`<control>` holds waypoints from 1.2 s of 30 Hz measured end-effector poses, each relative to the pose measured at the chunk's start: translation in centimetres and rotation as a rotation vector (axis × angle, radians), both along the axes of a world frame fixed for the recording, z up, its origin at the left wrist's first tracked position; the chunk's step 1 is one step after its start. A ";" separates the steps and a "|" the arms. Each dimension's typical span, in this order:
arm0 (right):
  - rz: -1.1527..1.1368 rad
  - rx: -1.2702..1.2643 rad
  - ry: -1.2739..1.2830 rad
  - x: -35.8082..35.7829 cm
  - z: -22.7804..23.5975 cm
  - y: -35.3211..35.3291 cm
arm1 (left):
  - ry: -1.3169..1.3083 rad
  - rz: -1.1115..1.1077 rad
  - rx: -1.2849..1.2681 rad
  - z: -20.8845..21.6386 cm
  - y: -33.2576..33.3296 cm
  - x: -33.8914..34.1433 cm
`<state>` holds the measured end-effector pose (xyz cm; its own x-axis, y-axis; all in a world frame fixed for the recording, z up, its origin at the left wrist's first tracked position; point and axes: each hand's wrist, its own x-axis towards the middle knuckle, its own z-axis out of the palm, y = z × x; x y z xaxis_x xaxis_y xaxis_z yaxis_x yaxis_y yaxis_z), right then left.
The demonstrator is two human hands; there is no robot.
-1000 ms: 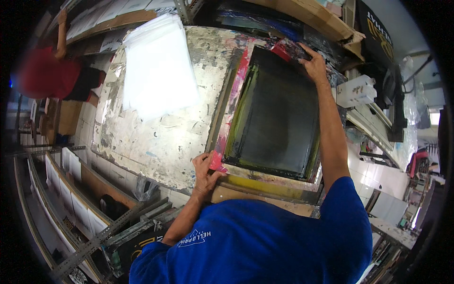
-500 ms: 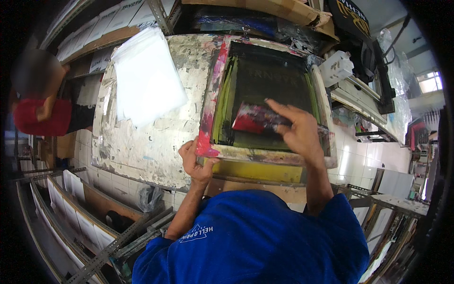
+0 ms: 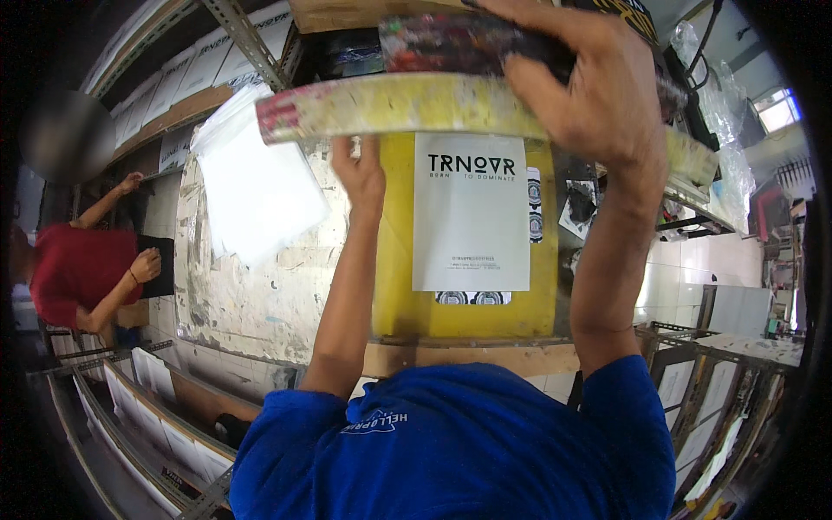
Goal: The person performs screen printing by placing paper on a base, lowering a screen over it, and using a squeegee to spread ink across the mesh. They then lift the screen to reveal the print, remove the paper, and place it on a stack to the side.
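Note:
A wooden screen-printing frame (image 3: 407,102), stained yellow and red, is tilted up, its near edge raised towards me. My left hand (image 3: 362,178) is at this edge, its fingers reaching up to the wood and their tips hidden behind it. Above the frame, my right hand (image 3: 607,95) grips a dark, ink-smeared squeegee (image 3: 459,43) between thumb and fingers. Below the raised frame, a white sheet (image 3: 471,221) with black print lies flat on a yellow board (image 3: 394,251). Dark round prints (image 3: 535,204) show from under the sheet's right and lower edges.
A loose stack of white sheets (image 3: 256,191) lies left on the paint-marked table (image 3: 225,295). Beyond it a person in a red shirt (image 3: 87,269) stands near shelves. Racks with white panels (image 3: 165,407) are at lower left, and another rack (image 3: 719,407) is at lower right.
The frame's near edge has swung up and away from the table, uncovering the printed sheet and yellow board. Both hands have moved farther forward. The squeegee has left the mesh's middle with my right hand.

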<state>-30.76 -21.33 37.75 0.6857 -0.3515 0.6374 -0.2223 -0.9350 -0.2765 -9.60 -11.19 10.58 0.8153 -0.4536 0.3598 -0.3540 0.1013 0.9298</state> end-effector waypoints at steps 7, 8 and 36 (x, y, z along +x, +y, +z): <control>-0.027 -0.013 -0.025 2.1 3.2 -2.1 | -0.535 -0.083 0.674 -11.6 -7.9 1.2; 0.003 0.043 -0.020 1.7 3.1 -2.9 | -0.611 -0.076 0.771 -11.8 -8.2 0.7; -0.010 0.045 0.126 0.4 1.7 -5.8 | 0.166 0.681 -0.082 -10.7 27.7 15.7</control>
<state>-30.37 -27.13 39.47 0.7554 -0.3852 0.5301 -0.2670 -0.9197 -0.2879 6.10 16.51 -0.13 0.9555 0.1999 0.2171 -0.2175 -0.0202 0.9759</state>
